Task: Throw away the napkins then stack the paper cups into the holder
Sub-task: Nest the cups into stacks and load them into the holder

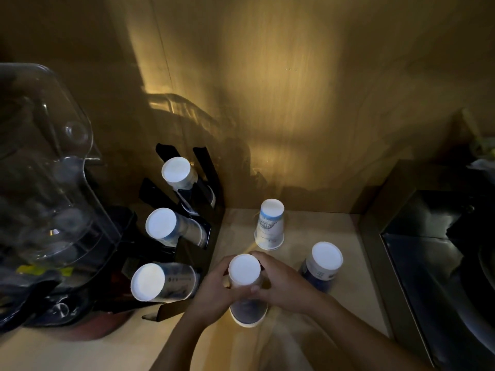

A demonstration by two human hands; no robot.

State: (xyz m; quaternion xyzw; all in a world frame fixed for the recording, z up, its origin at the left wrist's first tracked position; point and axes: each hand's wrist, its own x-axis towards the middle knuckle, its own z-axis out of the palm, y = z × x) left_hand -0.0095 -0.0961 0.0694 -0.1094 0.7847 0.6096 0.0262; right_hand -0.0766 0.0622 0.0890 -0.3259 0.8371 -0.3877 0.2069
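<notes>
Both hands are closing around one upside-down paper cup stack standing on the pale counter; the left hand is wrapping its fingers round the stack's left side, and the right hand is curling over the right side, its thumb pressing across the front; a wider rim is showing beneath the hands, touching the counter; two more inverted cups are standing apart on the counter, a white printed cup behind the hands and a dark blue cup just to the right; the black holder is sitting left of the hands, carrying three cup stacks in its slots, their white bases facing the camera; a clear plastic container is leaning at far left; the scene is dim, and a dark box is filling the right edge
</notes>
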